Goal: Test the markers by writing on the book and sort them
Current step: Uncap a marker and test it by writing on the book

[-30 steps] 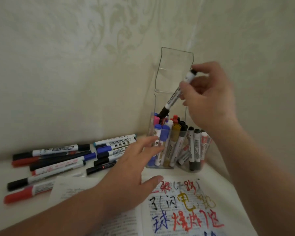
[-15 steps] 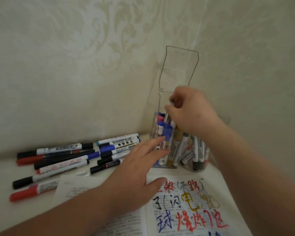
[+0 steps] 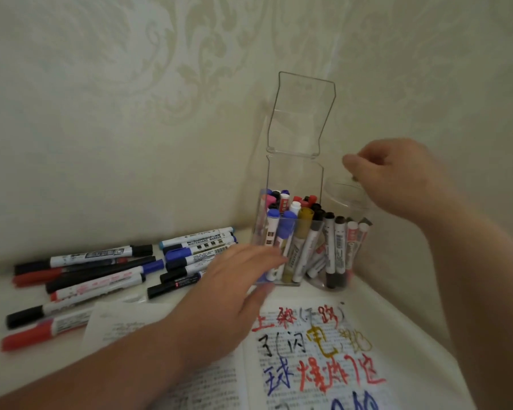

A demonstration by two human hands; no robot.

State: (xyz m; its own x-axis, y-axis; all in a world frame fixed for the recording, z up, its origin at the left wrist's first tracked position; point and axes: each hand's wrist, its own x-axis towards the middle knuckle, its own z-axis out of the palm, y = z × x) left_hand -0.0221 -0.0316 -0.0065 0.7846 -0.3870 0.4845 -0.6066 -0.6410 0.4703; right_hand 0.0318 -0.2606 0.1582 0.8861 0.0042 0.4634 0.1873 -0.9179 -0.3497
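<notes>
I've let go into box [image 3: 293, 173]: right hand [image 3: 397, 179] fingers now curled empty, left hand [image 3: 237, 279] fingers straight; loose markers [image 3: 92, 255] next.

box [image 3: 293, 179]: clear glossy plastic | markers [image 3: 101, 270]: smooth plastic | book [image 3: 314, 350]: matt paper

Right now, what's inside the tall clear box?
Capped markers stand upright in the box: blue, gold, pink, red, black and white caps show. The left hand hides its lower front-left corner, so the barrels there can't be seen.
</notes>
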